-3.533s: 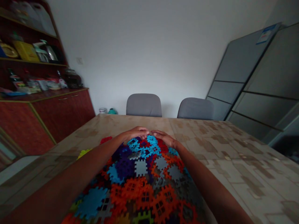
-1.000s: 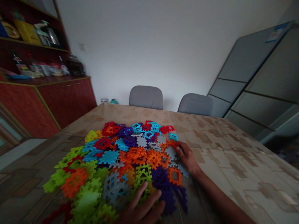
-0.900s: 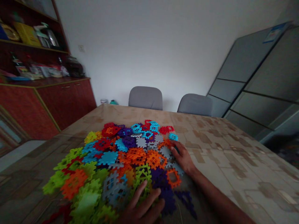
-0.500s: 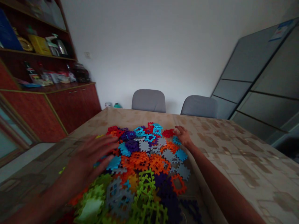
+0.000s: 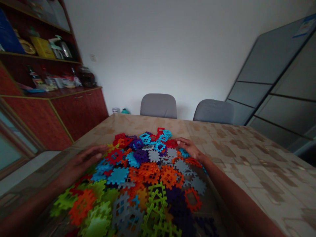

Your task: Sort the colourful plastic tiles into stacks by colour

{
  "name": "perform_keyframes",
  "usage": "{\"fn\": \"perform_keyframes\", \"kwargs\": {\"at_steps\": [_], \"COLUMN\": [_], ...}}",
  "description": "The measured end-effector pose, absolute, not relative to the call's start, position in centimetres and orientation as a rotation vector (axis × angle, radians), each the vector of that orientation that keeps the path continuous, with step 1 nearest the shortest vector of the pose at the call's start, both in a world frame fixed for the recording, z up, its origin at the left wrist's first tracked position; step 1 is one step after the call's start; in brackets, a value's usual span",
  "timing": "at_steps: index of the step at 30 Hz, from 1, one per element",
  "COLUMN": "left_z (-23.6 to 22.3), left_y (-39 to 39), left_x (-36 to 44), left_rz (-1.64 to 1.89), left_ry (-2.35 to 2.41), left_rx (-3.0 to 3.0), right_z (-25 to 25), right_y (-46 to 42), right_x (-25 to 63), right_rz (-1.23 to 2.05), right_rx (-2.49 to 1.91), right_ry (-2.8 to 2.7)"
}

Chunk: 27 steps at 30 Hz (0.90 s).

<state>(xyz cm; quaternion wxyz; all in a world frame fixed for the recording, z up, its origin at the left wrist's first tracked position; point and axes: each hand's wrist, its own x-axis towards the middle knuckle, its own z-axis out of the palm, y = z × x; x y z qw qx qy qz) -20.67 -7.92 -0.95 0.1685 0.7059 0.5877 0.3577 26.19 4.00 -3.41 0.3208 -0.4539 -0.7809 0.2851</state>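
A heap of flat, toothed plastic building tiles in orange, blue, purple, grey, red and green lies on the patterned table in front of me. My left hand rests flat with fingers stretched against the heap's left edge, by green and blue tiles. My right hand lies open, fingers extended, on the far right edge of the heap, touching red and blue tiles. Neither hand grips a tile.
Two grey chairs stand at the table's far side. A dark red sideboard with cluttered shelves lines the left wall. Grey cabinet panels stand at the right. Small containers sit near the far left corner.
My left hand moved from the near edge of the heap out to its left side. My right hand went to the far right edge and drew slightly inward, bunching the tiles.
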Motion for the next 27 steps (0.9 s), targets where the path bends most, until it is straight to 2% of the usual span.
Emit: {"fn": "perform_keyframes", "kwargs": {"at_steps": [6, 12, 17, 23, 27], "left_z": [1.3, 0.8, 0.5, 2.4, 2.7], "left_y": [-7.4, -4.2, -2.9, -4.6, -2.8], "left_x": [-17.8, -16.5, -16.1, -13.7, -13.5], "left_rz": [0.919, 1.024, 1.038, 0.985, 1.021], "left_ry": [1.409, 1.572, 1.693, 1.492, 1.46], "left_rx": [1.999, 1.927, 1.886, 1.954, 1.993], "right_z": [-2.2, -1.8, -2.4, -2.8, -2.1], "right_y": [8.3, 12.5, 12.2, 10.4, 11.2], "right_x": [24.1, 19.9, 17.5, 16.0, 15.3], "right_rz": [0.645, 0.591, 0.686, 0.831, 0.813], "right_rx": [-1.28, -1.411, -1.343, -1.165, -1.191], "right_ry": [-1.993, -1.996, -2.083, -2.16, -2.143]}}
